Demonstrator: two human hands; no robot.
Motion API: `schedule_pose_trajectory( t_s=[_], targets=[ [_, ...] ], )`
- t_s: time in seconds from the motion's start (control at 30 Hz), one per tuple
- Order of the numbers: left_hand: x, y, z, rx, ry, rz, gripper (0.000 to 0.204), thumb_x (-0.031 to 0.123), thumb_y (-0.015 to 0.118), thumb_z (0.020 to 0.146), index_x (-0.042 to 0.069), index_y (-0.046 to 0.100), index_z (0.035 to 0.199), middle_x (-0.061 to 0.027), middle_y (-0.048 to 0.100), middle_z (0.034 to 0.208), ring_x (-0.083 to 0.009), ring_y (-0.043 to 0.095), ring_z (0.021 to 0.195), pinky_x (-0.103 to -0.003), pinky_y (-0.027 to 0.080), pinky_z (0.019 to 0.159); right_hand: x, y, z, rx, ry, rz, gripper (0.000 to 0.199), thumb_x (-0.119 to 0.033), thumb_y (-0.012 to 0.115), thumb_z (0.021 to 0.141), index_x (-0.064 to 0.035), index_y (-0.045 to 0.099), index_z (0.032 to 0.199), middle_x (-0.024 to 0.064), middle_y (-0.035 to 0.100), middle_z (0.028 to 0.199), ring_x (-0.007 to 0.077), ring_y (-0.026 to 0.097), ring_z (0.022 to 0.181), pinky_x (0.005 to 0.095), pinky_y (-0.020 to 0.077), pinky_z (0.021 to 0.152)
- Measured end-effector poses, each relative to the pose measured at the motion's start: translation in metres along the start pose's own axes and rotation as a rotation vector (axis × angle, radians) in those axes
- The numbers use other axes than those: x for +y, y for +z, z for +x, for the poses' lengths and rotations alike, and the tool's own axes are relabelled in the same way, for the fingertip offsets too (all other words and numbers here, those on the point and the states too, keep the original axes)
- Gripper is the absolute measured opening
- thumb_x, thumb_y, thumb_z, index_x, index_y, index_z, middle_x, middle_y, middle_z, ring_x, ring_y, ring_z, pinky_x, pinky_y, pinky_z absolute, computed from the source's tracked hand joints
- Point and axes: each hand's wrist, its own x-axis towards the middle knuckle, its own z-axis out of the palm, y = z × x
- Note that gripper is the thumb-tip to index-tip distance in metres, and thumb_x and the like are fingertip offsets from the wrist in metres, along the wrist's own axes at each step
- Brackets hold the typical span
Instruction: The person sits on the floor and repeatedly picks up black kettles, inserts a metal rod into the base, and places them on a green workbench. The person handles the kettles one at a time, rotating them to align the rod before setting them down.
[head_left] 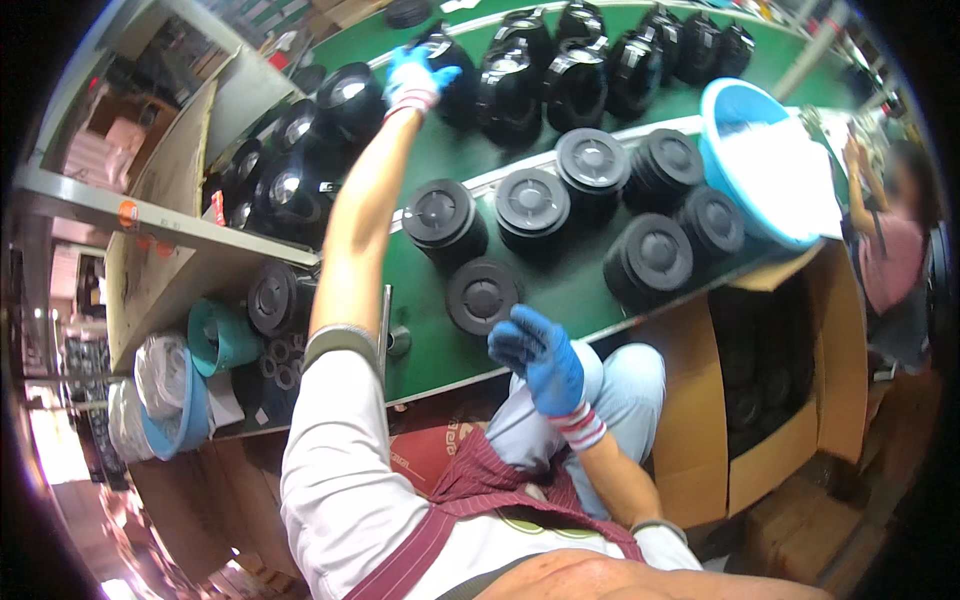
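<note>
My left hand (412, 80), in a blue glove with a striped cuff, stretches to the far left of the green table. Its fingers are apart, at the near-left side of a glossy black rounded housing (455, 75); whether they touch it I cannot tell. My right hand (548, 368), gloved alike, hovers over the table's near edge by my knee, empty, fingers extended and slightly bent. Just beyond it stands a stack of matte black round discs (482, 296). Further stacks, such as one of ribbed lids (533, 203), stand between my hands.
Several glossy black housings (575, 85) line the table's far side. At right are a light-blue basin (745, 210) and a cardboard box (690, 420) holding black parts. A metal frame bar (180, 212) crosses at left, near a teal bucket (218, 338). A person (893, 250) works at far right.
</note>
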Motion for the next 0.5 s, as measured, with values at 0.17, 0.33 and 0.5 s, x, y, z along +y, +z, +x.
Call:
schedule_pose_trajectory(
  t_s=[0.17, 0.33, 0.5],
  targets=[
    [0.019, 0.007, 0.002, 0.068, -0.008, -0.196, 0.066, 0.050, 0.074, 0.086, 0.016, 0.059, 0.140, -0.0168, 0.062, 0.139, -0.0364, 0.055, 0.133, -0.046, 0.045, 0.109, -0.008, -0.003, 0.000, 0.049, 0.039, -0.029, 0.059, -0.044, 0.043, 0.108, -0.0033, 0.044, 0.150, 0.0175, 0.061, 0.139, 0.0307, 0.058, 0.130, 0.0466, 0.0422, 0.115],
    [-0.084, -0.020, -0.029, 0.026, -0.257, 0.479, 0.052, 0.032, 0.078, 0.083, 0.024, 0.064, 0.132, -0.0130, 0.062, 0.132, -0.0345, 0.055, 0.128, -0.053, 0.049, 0.102, 0.004, 0.004, -0.002, 0.003, 0.082, -0.180, 0.052, -0.038, 0.045, 0.109, -0.0044, 0.048, 0.148, 0.0183, 0.061, 0.138, 0.0316, 0.058, 0.130, 0.0473, 0.0424, 0.115],
    [-0.097, -0.048, -0.044, -0.035, -0.007, 0.312, 0.046, 0.022, 0.083, 0.080, 0.018, 0.070, 0.125, -0.0129, 0.064, 0.122, -0.0352, 0.062, 0.117, -0.047, 0.054, 0.097, 0.007, 0.007, 0.000, -0.067, -0.001, -0.373, 0.054, -0.034, 0.047, 0.110, 0.0039, 0.045, 0.149, 0.0164, 0.061, 0.137, 0.0252, 0.059, 0.129, 0.0391, 0.0427, 0.114]
  ],
)
